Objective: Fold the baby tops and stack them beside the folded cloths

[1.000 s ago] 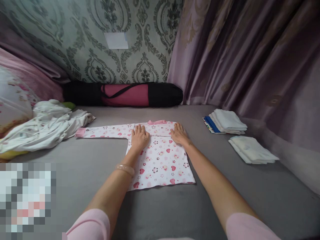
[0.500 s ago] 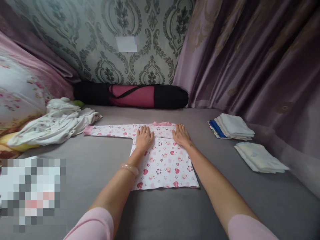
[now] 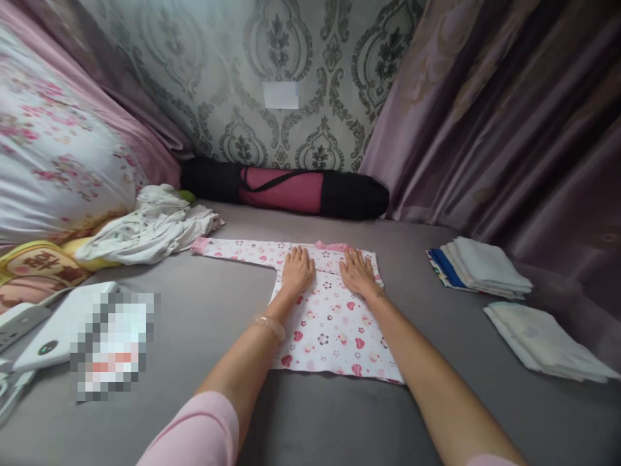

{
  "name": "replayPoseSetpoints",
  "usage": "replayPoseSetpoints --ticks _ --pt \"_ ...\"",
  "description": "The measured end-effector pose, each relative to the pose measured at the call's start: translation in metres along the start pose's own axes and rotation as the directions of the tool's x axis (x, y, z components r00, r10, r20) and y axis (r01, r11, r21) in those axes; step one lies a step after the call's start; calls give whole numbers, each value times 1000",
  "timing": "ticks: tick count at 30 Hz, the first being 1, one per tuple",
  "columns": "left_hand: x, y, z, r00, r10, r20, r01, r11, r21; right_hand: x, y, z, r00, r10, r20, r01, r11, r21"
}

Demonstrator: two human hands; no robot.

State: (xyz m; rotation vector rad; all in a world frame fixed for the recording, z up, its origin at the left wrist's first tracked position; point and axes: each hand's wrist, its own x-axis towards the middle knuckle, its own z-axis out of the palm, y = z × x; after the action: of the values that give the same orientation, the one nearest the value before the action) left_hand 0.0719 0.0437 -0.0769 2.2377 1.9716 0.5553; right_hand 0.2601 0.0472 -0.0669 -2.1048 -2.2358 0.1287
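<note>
A white child's long-sleeved shirt (image 3: 334, 330) with pink hearts and flowers lies flat in front of me. One sleeve stretches out to the left and ends in a pink cuff; the other is folded across the chest, below the pink collar. My left hand (image 3: 298, 268) presses flat on the upper part near the left shoulder, fingers stretched out. Also flat, my right hand (image 3: 359, 272) rests on the folded sleeve toward the right side. A bangle circles my left wrist.
Two piles of folded cloths, a taller stack (image 3: 490, 265) and a lower one (image 3: 543, 340), lie on the right. A crumpled white garment (image 3: 160, 226) is at the left, with a white device (image 3: 72, 323) nearer. A black and maroon long bag (image 3: 286, 191) lies along the wall.
My view has turned left, so the scene sits farther right and the white device shows. My right hand has slid slightly inward across the folded sleeve; my left stays flat on the shirt.
</note>
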Motion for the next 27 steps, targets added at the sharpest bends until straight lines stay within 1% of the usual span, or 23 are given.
replayPoseSetpoints --ticks 3,6,8,9,10,11,12,13,15,17,18,19,20,21,23,24,25,26,27 --pt "4 -1 0 1000 -7 4 7 998 -65 2 3 1 1000 7 10 -6 1000 -16" --pt "13 -10 -9 999 19 44 -9 975 -223 4 4 0 1000 10 9 -10 999 -31" --pt "20 -28 -20 1000 -15 16 20 938 -346 5 3 0 1000 10 7 -9 999 -38" --pt "22 -40 -27 997 -69 -24 55 922 -384 5 3 1 1000 10 6 -10 999 -44" --pt "22 -55 -35 986 -146 -78 103 911 -400 5 3 1 1000 10 4 -10 999 -52" --pt "22 -72 -43 963 -230 -137 160 904 -395 6 3 2 1000 9 1 -9 998 -60" --pt "20 -90 -51 931 -307 -195 219 901 -375 7 3 3 1000 7 -2 -7 998 -67" --pt "16 -109 -60 888 -385 -250 288 892 -349 8 4 3 1000 4 -4 -5 997 -71" --pt "8 -147 -76 799 -503 -330 417 858 -299 12 5 3 1000 2 8 -2 998 -68" --pt "-2 -179 -90 683 -632 -367 569 775 -275 17 6 0 999 16 48 -14 999 -45" --pt "-6 -193 -96 636 -684 -358 626 728 -278 19 5 -2 998 25 59 -23 999 -28" --pt "-9 -205 -101 599 -723 -343 666 688 -288 21 2 -4 998 29 49 -28 1000 -14" --pt "-11 -215 -106 582 -746 -323 687 664 -296 23 -3 -6 1000 23 19 -23 1000 -3" --pt "-12 -223 -109 575 -761 -300 698 648 -305 23 -11 -9 1000 4 -27 -4 1000 2" --pt "-10 -234 -112 580 -774 -252 706 633 -318 22 -35 -13 990 -78 -118 78 997 0" --pt "-7 -237 -112 581 -780 -231 710 625 -323 20 -50 -14 983 -133 -125 135 991 7" --pt "-4 -239 -111 580 -786 -215 717 618 -322 18 -67 -14 978 -186 -99 189 982 26" --pt "-1 -240 -110 571 -795 -205 727 606 -323 16 -84 -14 967 -245 -61 248 967 48" --pt "2 -240 -109 552 -809 -201 735 586 -342 15 -101 -12 955 -292 -46 294 953 70"
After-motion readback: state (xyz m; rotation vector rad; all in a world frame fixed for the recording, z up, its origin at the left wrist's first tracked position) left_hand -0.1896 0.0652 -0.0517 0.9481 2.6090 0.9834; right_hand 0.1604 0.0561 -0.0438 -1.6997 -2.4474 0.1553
